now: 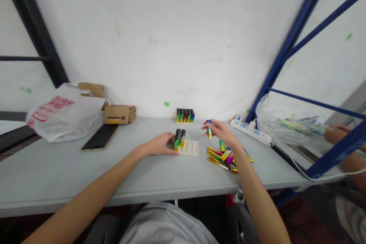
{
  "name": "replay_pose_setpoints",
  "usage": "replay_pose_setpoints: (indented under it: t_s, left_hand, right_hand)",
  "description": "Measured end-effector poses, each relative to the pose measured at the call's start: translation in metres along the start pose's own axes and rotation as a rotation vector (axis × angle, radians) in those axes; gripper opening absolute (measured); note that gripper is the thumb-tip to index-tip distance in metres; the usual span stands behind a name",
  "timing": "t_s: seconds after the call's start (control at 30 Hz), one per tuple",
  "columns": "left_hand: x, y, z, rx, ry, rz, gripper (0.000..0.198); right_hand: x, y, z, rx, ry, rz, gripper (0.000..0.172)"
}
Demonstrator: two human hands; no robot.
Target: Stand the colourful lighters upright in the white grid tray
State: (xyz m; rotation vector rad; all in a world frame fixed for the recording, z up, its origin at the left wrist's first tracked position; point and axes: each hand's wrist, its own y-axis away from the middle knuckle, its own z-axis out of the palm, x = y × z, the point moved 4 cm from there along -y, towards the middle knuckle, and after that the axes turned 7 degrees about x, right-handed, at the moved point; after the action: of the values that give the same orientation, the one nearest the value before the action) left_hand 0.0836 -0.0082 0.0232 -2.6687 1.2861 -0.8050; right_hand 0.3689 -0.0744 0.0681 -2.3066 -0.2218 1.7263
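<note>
A white tray (192, 148) with rows of round holes lies in front of me. Lighters with black tops (179, 137) stand upright in its left part. At the tray's left end, my left hand (160, 145) curls round the edge, thumb at the near corner and fingers by the standing lighters. My right hand (221, 130), raised a little to the right of the tray, pinches one blue-and-gold lighter (209, 129) upright. Below the right forearm lies a pile of loose shiny lighters (219, 156) in gold, green, blue and pink, partly covered by the arm.
A second tray packed with lighters (185, 116) stands against the wall. On the left are a phone (100, 137), a cardboard box (119, 114) and a white plastic bag (67, 112). A power strip (251, 130) lies right, beside a blue frame post (274, 66); another person's hand is beyond.
</note>
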Motion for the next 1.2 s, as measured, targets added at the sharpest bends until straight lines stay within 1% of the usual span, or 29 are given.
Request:
replay_pose_setpoints:
  t_s: [0.07, 0.13, 0.2, 0.27, 0.33, 0.37, 0.43, 0.53, 0.63, 0.73, 0.83, 0.93, 1.0, 1.07, 1.2]
  left_hand:
    - [0.0, 0.0, 0.0, 0.003, -0.004, 0.009, 0.064]
    - [0.001, 0.0, -0.001, 0.01, -0.002, 0.017, 0.064]
    - [0.0, 0.0, -0.001, 0.014, 0.004, 0.017, 0.065]
    - [0.0, 0.0, -0.001, 0.016, 0.013, 0.012, 0.065]
    - [-0.001, 0.0, -0.001, 0.022, 0.019, 0.009, 0.065]
    - [-0.001, 0.0, -0.001, 0.024, 0.02, 0.007, 0.064]
    - [-0.001, 0.0, 0.0, 0.026, 0.016, 0.004, 0.064]
    - [-0.002, -0.001, 0.001, 0.02, 0.009, 0.009, 0.064]
    - [-0.003, -0.002, 0.001, 0.011, 0.001, 0.019, 0.064]
    - [-0.003, -0.002, 0.001, 0.009, -0.005, 0.02, 0.064]
    - [-0.003, -0.002, 0.001, 0.005, -0.012, 0.019, 0.065]
    - [-0.004, -0.001, 0.002, 0.003, -0.005, 0.016, 0.066]
    - [-0.004, -0.001, 0.002, 0.01, 0.008, 0.011, 0.066]
    - [-0.004, -0.001, 0.002, 0.016, 0.015, 0.006, 0.066]
    - [-0.003, 0.0, 0.001, 0.022, 0.015, 0.002, 0.065]
  right_hand:
    - [-0.012, 0.004, 0.012, -0.06, -0.048, -0.012, 0.05]
    - [-0.017, 0.005, 0.024, -0.073, -0.114, -0.014, 0.05]
    - [-0.016, 0.003, 0.036, -0.026, -0.175, 0.018, 0.049]
    - [-0.008, -0.001, 0.045, 0.057, -0.205, 0.097, 0.051]
    - [0.003, -0.005, 0.052, 0.133, -0.221, 0.201, 0.059]
    - [0.007, -0.007, 0.053, 0.163, -0.232, 0.247, 0.063]
    - [0.012, -0.008, 0.054, 0.211, -0.245, 0.304, 0.063]
    - [0.015, -0.008, 0.052, 0.28, -0.234, 0.344, 0.052]
    - [0.015, -0.005, 0.05, 0.319, -0.189, 0.348, 0.042]
    - [0.015, -0.004, 0.051, 0.314, -0.14, 0.323, 0.039]
    - [0.016, -0.005, 0.054, 0.296, -0.133, 0.322, 0.04]
    - [0.017, -0.006, 0.056, 0.245, -0.11, 0.333, 0.048]
    - [0.019, -0.006, 0.058, 0.198, -0.054, 0.327, 0.053]
    - [0.02, -0.007, 0.058, 0.174, 0.024, 0.293, 0.055]
    - [0.022, -0.007, 0.056, 0.17, 0.189, 0.193, 0.051]
